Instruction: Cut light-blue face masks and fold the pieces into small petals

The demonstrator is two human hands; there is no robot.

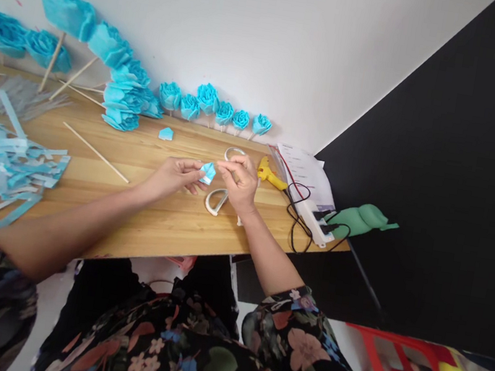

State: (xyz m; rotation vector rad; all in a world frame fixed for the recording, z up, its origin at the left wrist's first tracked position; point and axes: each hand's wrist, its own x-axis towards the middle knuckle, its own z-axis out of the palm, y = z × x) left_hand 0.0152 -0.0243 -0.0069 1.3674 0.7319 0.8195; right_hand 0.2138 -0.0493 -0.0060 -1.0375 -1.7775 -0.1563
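Observation:
My left hand (179, 175) pinches a small piece of blue paper (207, 173), folded and paler at its lower edge. Just to its right, my right hand (239, 179) has its thumb and fingertips closed together close to the paper; whatever they may hold is too small to make out. Beneath the right hand lie scissors (213, 203) with pale loop handles, their blades mostly hidden. Another small blue paper piece (166, 134) rests on the table behind my left hand. A yellow glue gun (272, 173) lies to the right of my right hand.
Blue paper roses (208, 98) on sticks line the wall. Blue paper strips (1, 165) heap at left, near a thin wooden stick (95, 152) on the wooden table (151, 227). At right are papers (308, 173), a white power strip (314, 224) with black cables and a green object (357, 220).

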